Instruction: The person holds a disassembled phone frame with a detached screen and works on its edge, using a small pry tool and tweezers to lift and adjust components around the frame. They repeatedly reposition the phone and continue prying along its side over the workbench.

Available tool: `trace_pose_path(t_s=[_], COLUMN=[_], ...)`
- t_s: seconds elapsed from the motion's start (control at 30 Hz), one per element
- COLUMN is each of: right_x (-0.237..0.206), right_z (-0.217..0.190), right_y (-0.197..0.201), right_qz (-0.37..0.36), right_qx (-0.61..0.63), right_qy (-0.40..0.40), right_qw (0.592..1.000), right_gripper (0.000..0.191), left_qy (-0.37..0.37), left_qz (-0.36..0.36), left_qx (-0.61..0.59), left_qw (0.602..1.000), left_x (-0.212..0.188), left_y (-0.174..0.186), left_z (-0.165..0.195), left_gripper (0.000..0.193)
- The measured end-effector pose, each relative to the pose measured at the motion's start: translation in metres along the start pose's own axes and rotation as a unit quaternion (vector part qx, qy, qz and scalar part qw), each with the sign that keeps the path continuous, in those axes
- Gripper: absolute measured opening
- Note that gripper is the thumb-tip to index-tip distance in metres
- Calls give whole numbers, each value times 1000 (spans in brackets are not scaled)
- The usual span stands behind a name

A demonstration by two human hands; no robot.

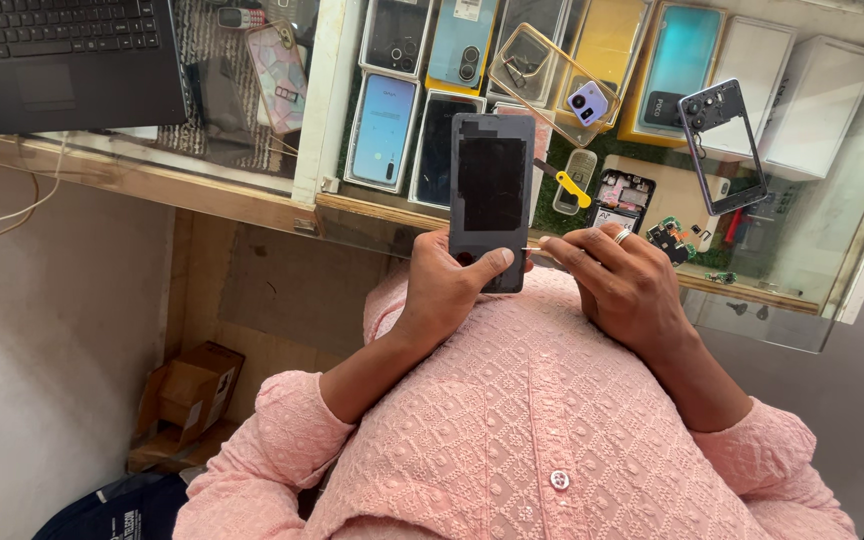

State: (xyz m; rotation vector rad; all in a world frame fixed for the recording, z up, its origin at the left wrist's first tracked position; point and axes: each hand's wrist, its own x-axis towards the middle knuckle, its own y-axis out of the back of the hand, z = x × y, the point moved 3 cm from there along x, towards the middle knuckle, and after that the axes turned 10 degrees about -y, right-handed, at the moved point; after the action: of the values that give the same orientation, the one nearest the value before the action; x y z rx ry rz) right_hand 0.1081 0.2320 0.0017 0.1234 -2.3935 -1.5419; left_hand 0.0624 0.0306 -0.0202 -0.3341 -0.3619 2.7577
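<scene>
My left hand [457,280] holds a dark grey phone panel [492,190] upright by its lower end, thumb across the bottom edge. A black rectangular patch covers the panel's middle. My right hand [627,285], with a ring on one finger, is closed just right of the panel's lower corner and pinches a thin metal tool whose tip touches that corner. Both hands hover over the front edge of a glass counter [252,195].
On the counter lie a phone frame [722,145], a clear case [542,65], a yellow-handled tool [574,187], a small opened phone [620,198] and loose parts [670,238]. Phones and boxes sit under the glass. A laptop [62,60] is far left, a cardboard box [187,395] on the floor.
</scene>
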Motion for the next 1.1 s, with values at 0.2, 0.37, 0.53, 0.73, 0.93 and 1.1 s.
trace_pose_path(t_s=[0.2,0.37,0.53,0.73,0.93,1.1], right_x=[3,5,3,3,5,1], right_z=[0,-3,-1,0,1,6], right_y=[3,6,3,5,13,3], right_qz=[5,38,8,3,42,-15], right_qx=[110,32,15,122,29,10], right_qy=[-40,5,-17,-27,20,3], right_qw=[993,999,1000,992,999,1000], right_gripper=[18,25,28,23,33,29], left_qy=[2,20,9,14,14,7], left_qz=[-7,-7,-11,-14,-14,-15], left_qx=[-9,-19,5,-6,9,-1], left_qw=[1000,1000,1000,1000,1000,1000], left_x=[1,1,1,1,0,2], left_y=[-1,-1,-1,-1,-1,-1], left_z=[-1,-2,-2,-3,-3,-4], left_gripper=[20,20,20,20,20,20])
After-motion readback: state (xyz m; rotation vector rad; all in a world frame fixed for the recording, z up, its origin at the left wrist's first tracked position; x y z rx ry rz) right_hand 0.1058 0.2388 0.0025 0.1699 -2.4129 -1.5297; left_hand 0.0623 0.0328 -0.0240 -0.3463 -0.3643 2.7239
